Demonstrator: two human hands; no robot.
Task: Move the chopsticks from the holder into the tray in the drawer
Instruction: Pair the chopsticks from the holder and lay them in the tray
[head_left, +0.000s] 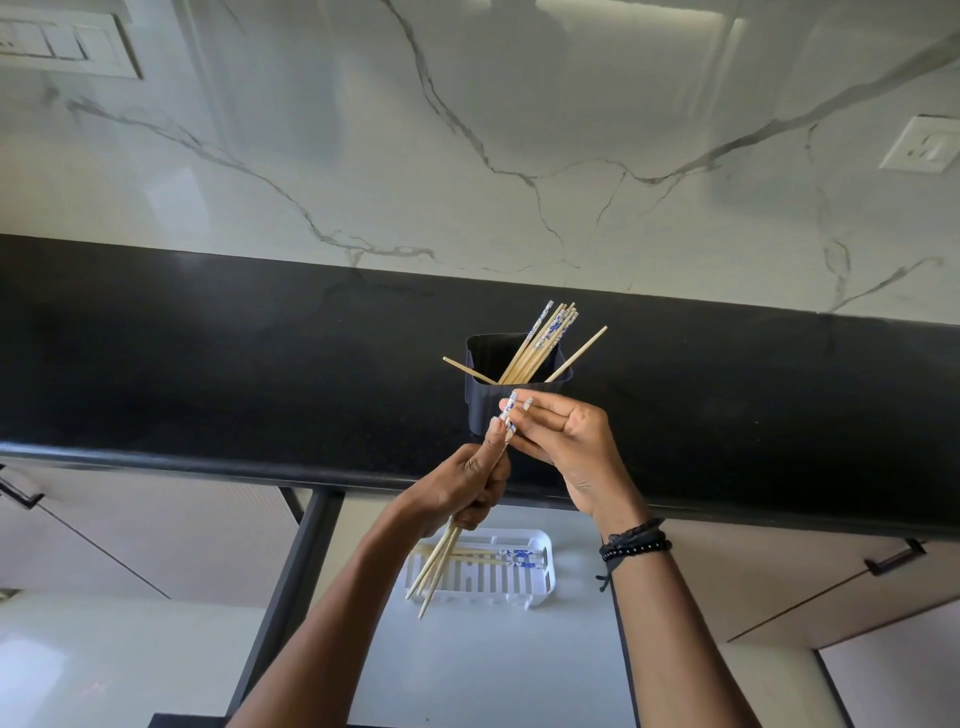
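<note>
A dark holder (491, 405) stands on the black counter (208, 374), with several wooden chopsticks (540, 345) with blue-and-white tops leaning in it. My left hand (467, 493) grips a bundle of chopsticks (439, 566) in front of the holder, their tips pointing down over the drawer. My right hand (566, 441) pinches the patterned tops of that same bundle with its fingertips. Below, a white slotted tray (524, 582) lies in the open drawer (493, 665) and holds a few chopsticks (498, 557) laid flat.
A white marble backsplash (467, 156) rises behind the counter, with a switch plate (62, 41) at the top left and a socket (922, 145) at the right. Cabinet fronts with dark handles (893, 558) flank the drawer on both sides.
</note>
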